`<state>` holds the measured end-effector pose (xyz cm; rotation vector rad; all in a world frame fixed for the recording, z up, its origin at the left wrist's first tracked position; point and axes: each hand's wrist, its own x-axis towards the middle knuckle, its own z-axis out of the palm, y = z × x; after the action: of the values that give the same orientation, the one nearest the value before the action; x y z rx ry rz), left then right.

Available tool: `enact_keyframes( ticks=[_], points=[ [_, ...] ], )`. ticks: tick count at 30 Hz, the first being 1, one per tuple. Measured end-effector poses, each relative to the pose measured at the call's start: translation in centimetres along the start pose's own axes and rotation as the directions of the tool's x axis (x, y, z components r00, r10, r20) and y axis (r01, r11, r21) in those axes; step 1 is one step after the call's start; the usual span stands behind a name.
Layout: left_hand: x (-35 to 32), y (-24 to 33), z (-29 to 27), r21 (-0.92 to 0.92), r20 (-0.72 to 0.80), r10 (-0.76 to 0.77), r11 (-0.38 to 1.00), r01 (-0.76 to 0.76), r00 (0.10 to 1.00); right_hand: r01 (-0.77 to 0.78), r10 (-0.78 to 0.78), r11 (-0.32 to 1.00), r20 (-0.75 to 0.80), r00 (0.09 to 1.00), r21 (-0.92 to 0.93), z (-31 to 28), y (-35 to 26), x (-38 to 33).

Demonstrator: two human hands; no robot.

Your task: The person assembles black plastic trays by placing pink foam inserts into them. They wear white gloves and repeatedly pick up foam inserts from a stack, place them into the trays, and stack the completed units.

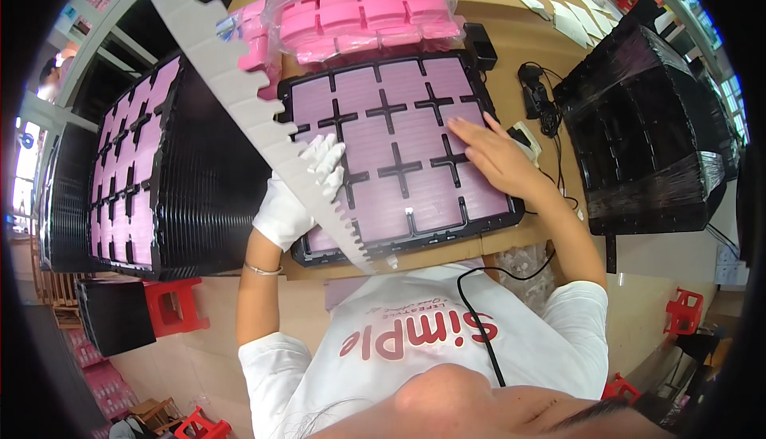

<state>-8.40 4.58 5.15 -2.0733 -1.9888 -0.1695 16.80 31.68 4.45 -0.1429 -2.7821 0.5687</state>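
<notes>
A black tray (431, 234) with cross-shaped dividers and pale purple film-like panels lies flat in front of me. My right hand (501, 154), bare, rests flat with its fingers stretched over the tray's right side. My left hand (323, 164) wears a white glove and is at the tray's left side, its fingers somewhat bent and apart. A long pale grey strip (239, 100) with a jagged edge slants across the view, covering part of that hand. Whether the hand touches the strip, I cannot tell.
Pink moulded trays (363, 8) in clear plastic stand behind the tray. A tall stack of black trays (203, 176) rises at left, and wrapped black trays (646, 136) stand at right. A black adapter with cables (542, 96) lies on the table. Red stools (177, 307) stand below.
</notes>
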Motion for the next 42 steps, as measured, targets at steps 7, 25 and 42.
enact_keyframes(
  ticks=[7, 25, 42],
  points=[
    [-1.8, 1.6, -2.7, -0.451, 0.074, -0.324, 0.833, 0.321, 0.943, -0.094, 0.091, 0.995, 0.076, 0.993, 0.041, -2.0, -1.5, -3.4],
    [-8.8, 7.0, 0.4, -0.813, 0.430, -0.821, -0.170, 0.557, 0.377, -0.195, 0.263, 0.936, -0.218, 0.940, 0.292, 0.6, -2.4, -9.4],
    [-10.4, 0.5, -22.8, -0.483, -0.454, -0.826, 0.543, 0.687, 0.333, -0.167, 0.315, 0.942, -0.599, 0.736, 0.291, 0.5, -4.0, -11.0]
  ],
)
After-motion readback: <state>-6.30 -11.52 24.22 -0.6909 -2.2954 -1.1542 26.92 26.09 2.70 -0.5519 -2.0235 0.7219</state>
